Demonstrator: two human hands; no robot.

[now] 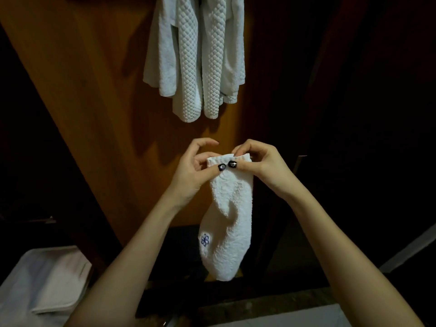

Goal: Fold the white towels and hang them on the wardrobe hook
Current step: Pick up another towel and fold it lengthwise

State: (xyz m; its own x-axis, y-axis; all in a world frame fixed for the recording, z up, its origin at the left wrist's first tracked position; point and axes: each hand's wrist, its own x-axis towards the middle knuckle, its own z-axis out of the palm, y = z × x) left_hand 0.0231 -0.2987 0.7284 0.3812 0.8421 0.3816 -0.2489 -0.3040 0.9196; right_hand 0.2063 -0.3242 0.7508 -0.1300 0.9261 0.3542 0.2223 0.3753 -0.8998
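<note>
Against the wooden wardrobe panel (99,95), below the hung waffle towels (195,57), your left hand (195,171) and right hand (257,166) pinch the embroidered white towel (231,218)'s top hem; align both corners squarely before folding

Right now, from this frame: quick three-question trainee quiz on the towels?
1. True or false: only the left hand holds the small white terry towel.
2. The white waffle-textured towels are: A) on the floor; B) hanging against the brown wooden wardrobe panel; C) in a basket.
3. What colour is the embroidered flower on the held towel?
Key: 1 false, left hand and right hand both pinch it; 2 B; 3 blue.
</note>
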